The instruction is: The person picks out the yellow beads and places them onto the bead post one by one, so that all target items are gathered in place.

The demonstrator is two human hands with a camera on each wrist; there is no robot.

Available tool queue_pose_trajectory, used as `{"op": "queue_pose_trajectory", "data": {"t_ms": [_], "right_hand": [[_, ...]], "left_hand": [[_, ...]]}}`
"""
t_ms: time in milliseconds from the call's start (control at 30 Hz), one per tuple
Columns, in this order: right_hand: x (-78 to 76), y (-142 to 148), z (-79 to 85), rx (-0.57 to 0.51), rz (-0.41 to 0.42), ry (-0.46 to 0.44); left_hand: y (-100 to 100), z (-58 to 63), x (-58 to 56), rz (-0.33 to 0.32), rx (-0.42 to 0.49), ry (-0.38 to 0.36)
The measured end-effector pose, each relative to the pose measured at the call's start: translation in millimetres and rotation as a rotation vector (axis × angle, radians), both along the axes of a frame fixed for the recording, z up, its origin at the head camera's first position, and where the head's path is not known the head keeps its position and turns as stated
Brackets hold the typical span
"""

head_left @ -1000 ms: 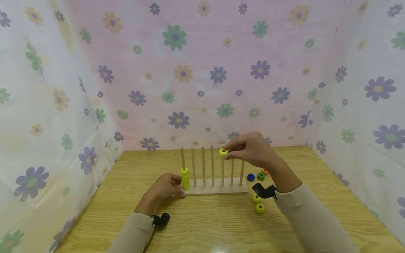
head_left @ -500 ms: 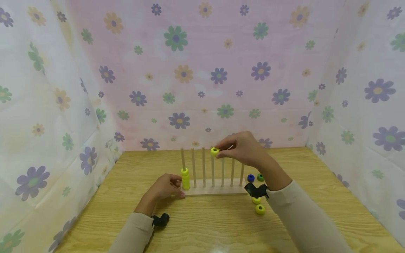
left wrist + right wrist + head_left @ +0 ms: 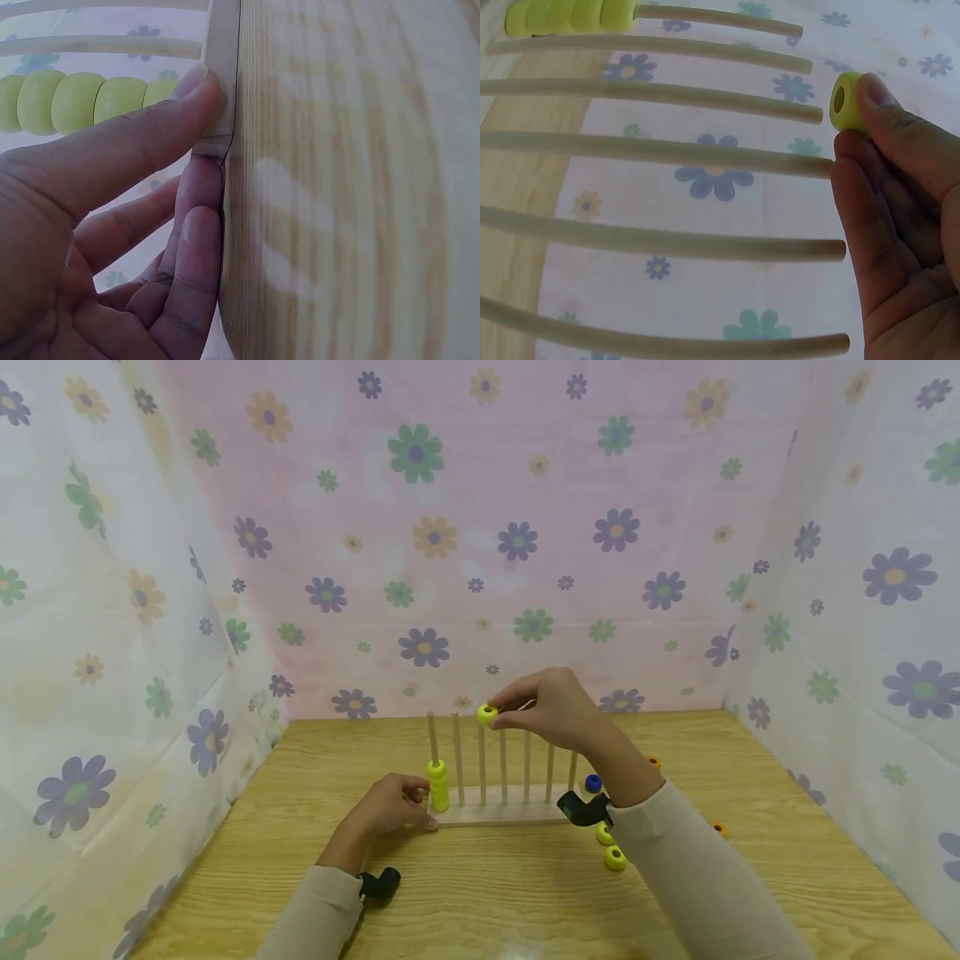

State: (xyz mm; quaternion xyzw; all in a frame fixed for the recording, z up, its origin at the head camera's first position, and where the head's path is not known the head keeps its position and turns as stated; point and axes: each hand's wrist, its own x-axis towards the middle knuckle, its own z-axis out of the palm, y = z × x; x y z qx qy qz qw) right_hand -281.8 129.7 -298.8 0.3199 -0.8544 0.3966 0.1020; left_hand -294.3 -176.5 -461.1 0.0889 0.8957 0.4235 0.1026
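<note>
Fumbling the bead (image 3: pixel 853 110) seems the worry tbh: it's only side-pinched by the right hand (image 3: pixel 553 708) near a peg's (image 3: pixel 652 94) tip, so could be knocked loose. Base (image 3: pixel 495 813) is end-held by the left hand (image 3: pixel 392 802).

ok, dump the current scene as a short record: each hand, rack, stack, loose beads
left_hand: left hand holds the left end of the wooden rack, thumb on its base
right_hand: right hand pinches a yellow bead, off the pegs, near their tops
rack: seven upright pegs, on the table
stack: yellow stack on the leftmost peg
loose_beads: right of rack: two yellow beads, blue bead, two orange beads, partly hidden by the right arm
</note>
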Motion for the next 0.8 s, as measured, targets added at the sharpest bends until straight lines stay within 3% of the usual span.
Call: {"op": "queue_pose_trajectory", "data": {"t_ms": [800], "right_hand": [[-3.9, -33, 2.2, -0.017, 0.007, -0.008]], "left_hand": [[-1, 0.2, -0.3, 0.001, -0.015, -0.007]]}}
